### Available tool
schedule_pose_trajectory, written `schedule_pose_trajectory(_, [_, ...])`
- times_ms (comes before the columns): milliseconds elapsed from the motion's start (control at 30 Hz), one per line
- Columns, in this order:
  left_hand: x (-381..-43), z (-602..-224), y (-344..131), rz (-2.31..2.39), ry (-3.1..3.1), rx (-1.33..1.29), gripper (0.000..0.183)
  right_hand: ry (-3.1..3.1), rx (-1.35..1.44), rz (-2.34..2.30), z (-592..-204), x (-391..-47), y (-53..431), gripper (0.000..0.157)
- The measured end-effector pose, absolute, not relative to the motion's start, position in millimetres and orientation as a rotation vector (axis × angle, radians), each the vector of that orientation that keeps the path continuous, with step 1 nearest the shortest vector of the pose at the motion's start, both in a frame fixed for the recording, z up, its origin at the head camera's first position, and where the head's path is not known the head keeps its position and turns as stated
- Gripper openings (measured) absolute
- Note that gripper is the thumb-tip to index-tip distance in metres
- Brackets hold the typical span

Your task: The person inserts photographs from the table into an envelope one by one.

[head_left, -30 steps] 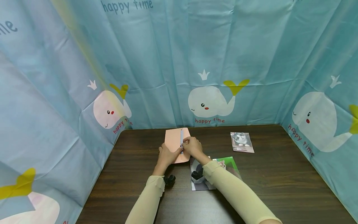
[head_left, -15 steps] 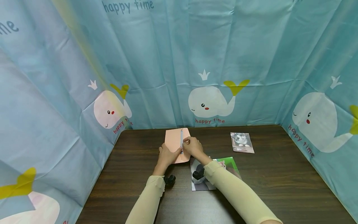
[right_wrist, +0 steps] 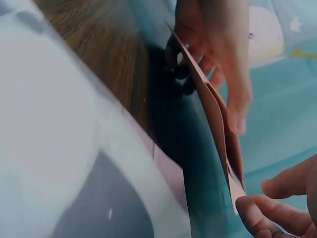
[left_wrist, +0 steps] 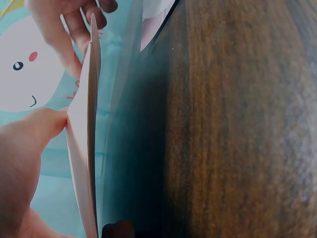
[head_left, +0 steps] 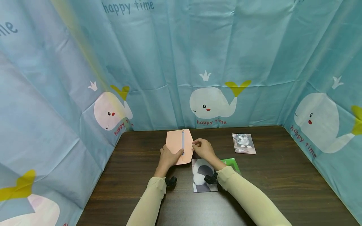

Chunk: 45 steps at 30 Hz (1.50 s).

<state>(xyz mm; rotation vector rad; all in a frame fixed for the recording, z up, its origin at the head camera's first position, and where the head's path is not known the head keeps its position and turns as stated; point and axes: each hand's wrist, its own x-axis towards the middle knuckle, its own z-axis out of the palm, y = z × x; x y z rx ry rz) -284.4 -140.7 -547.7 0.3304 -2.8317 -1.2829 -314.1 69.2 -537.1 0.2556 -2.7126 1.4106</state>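
In the head view a peach-coloured envelope point(head_left: 173, 141) is held up over the far part of the table, a narrow bluish strip point(head_left: 183, 138) running down its face. My left hand point(head_left: 167, 156) grips its lower left part. The left wrist view shows the left thumb point(left_wrist: 47, 124) on the face of the envelope point(left_wrist: 83, 139), which is seen edge-on there. At the right edge of the envelope is my right hand point(head_left: 205, 149). In the right wrist view its index fingertip point(right_wrist: 245, 206) touches the edge, while the thumb point(right_wrist: 285, 183) stands apart from it.
A grey-and-white picture sheet point(head_left: 203, 180) lies below my right forearm, with a green-edged picture point(head_left: 232, 163) beside it, partly covered by the sleeve. Farther right is a small cat photo point(head_left: 244, 143). A blue whale-print curtain point(head_left: 158, 62) closes off the table's back and sides.
My right hand has moved right, from the bluish strip to the envelope's right edge, uncovering more of the envelope's face. The left hand keeps its grip in about the same place.
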Motion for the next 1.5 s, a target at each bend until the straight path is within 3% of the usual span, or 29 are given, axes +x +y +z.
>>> schedule_pose_trajectory(1500, [-285.3, -552.0, -140.6, -1.263, -2.838, 0.301, 0.113, -2.778, -0.125, 0.942, -549.8, -297.8, 276.5, 0.04])
